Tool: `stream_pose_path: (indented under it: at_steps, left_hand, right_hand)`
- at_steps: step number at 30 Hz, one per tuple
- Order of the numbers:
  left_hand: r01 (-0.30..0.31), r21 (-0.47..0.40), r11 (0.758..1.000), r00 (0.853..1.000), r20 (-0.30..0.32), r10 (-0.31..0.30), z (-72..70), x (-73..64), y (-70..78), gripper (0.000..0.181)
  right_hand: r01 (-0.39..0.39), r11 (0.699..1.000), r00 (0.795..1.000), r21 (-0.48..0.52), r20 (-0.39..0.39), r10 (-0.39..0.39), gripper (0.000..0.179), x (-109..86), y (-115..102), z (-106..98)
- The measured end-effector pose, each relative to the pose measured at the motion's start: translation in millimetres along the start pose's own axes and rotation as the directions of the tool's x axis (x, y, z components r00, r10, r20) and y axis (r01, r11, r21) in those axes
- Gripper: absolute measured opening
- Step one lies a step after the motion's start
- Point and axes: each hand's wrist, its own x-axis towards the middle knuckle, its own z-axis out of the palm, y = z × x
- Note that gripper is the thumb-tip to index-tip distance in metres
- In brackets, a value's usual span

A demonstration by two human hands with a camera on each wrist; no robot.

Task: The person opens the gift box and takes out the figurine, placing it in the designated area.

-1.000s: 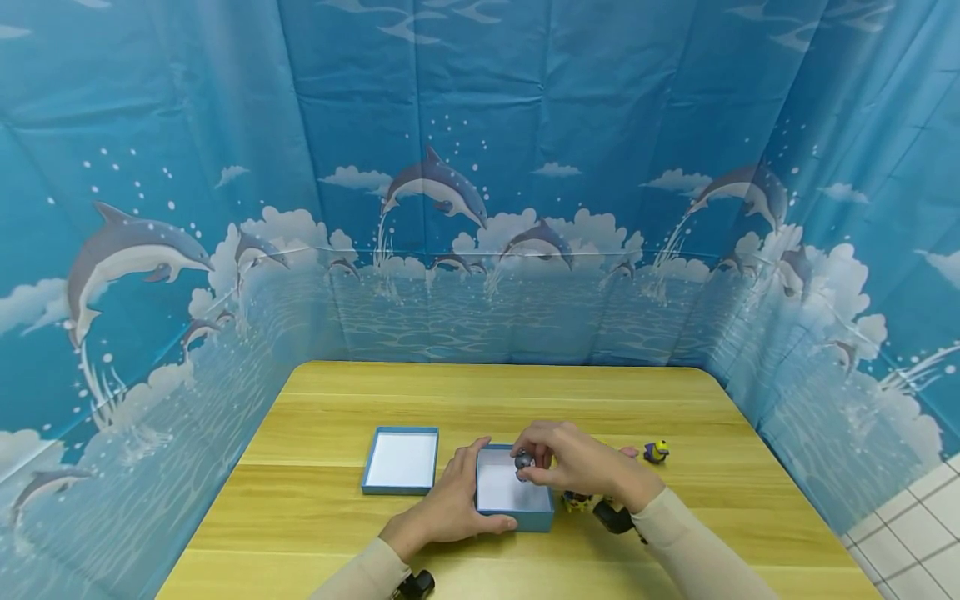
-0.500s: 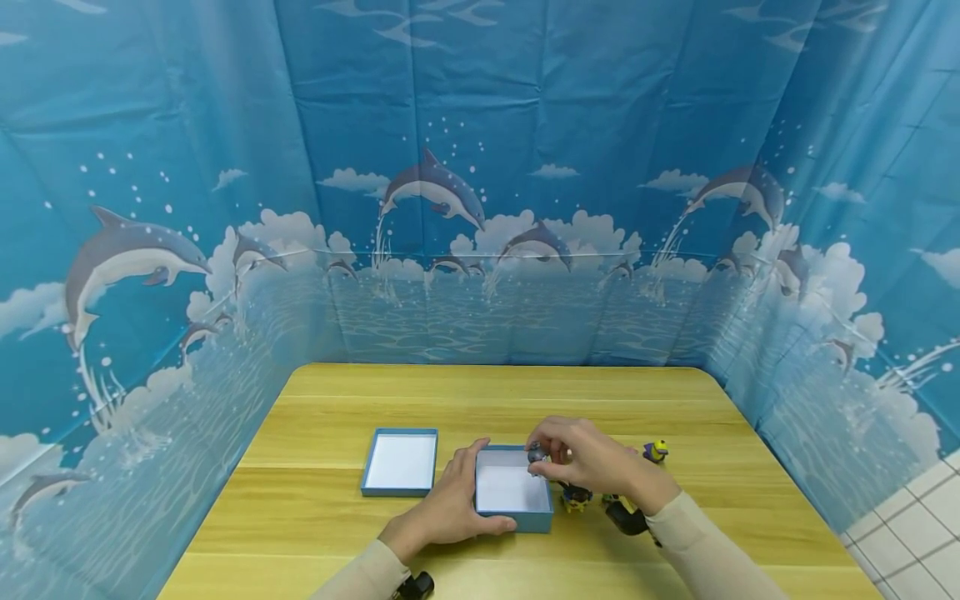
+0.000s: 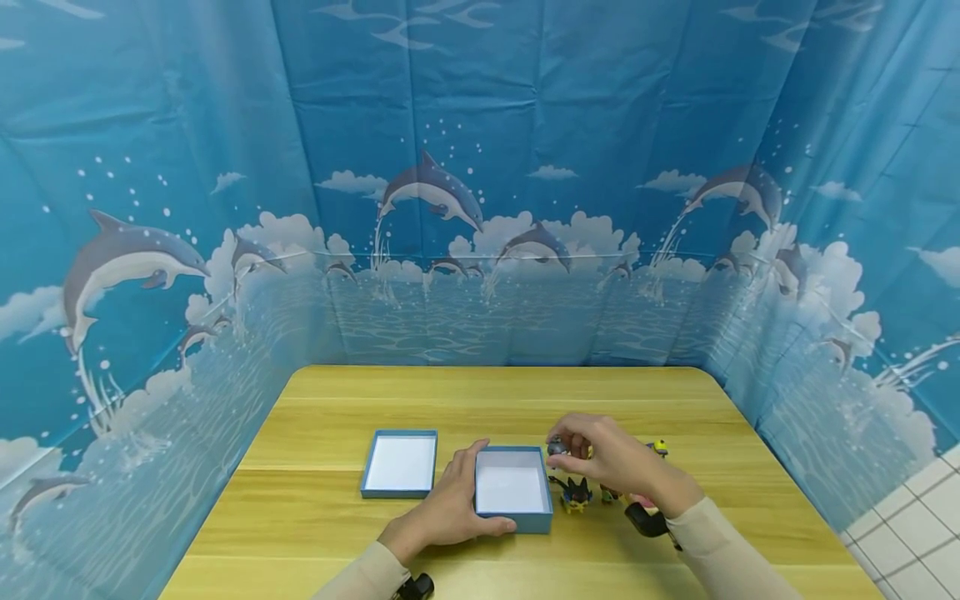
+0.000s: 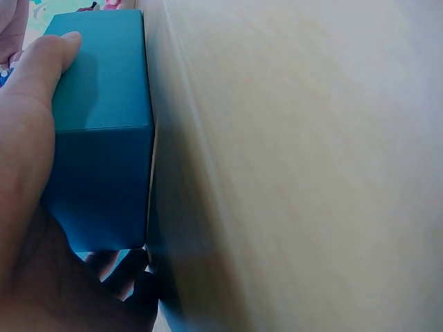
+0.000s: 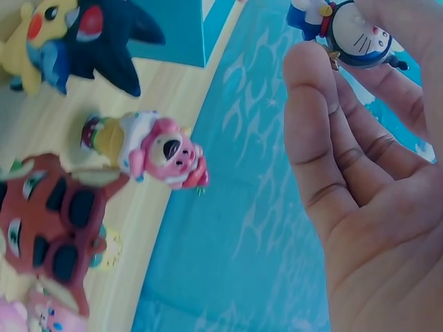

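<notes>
My left hand [image 3: 448,507] grips the left side of an open blue box [image 3: 534,523] with a white inside, thumb at its front wall and fingers round its far side. In the left wrist view the thumb lies against the blue box [image 4: 104,83]. My right hand [image 3: 618,457] pinches a small Doraemon figurine [image 3: 557,447] above the table, just right of the box. In the right wrist view the Doraemon figurine [image 5: 358,36] shows its white whiskered face and red collar. Below the right hand stands a yellow figurine with black ears [image 3: 576,495].
A shallow blue lid [image 3: 397,493] lies white side up left of the box. Beyond the right hand is a yellow and purple figurine [image 3: 660,447]. The right wrist view shows a pink bear figurine [image 5: 166,151] and a brown figurine [image 5: 52,221]. A dolphin-print curtain [image 3: 480,308] surrounds the table.
My right hand has carried the Doraemon figurine rightward from above the box to beyond its right edge. The left hand and the box have stayed put.
</notes>
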Motion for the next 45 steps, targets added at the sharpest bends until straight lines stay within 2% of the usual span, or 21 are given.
stream_pose_path:
  at_steps: [16, 23, 35, 45]
  left_hand:
    - [0.001, -0.003, 1.0, 1.0, -0.003, -0.001, 0.8, 1.6, -1.3, 0.137]
    - [0.004, -0.009, 1.0, 1.0, -0.001, -0.004, -0.2, -0.6, 2.4, 0.137]
    - [0.006, -0.006, 1.0, 1.0, -0.002, -0.006, 0.3, -0.5, 1.9, 0.137]
    - [0.009, -0.008, 1.0, 1.0, 0.0, -0.009, 0.1, -0.8, 1.7, 0.136]
  right_hand:
    - [-0.037, 0.998, 0.994, -0.055, -0.106, 0.031, 0.021, -23.7, 13, -19]
    - [-0.03, 0.997, 0.986, -0.069, -0.163, 0.018, 0.015, -33.7, 19, -21]
    - [-0.034, 0.995, 0.974, -0.092, -0.226, 0.012, 0.018, -52.7, 29, -30]
    - [-0.14, 0.987, 0.967, -0.079, -0.227, 0.119, 0.016, -64.6, 37, -32]
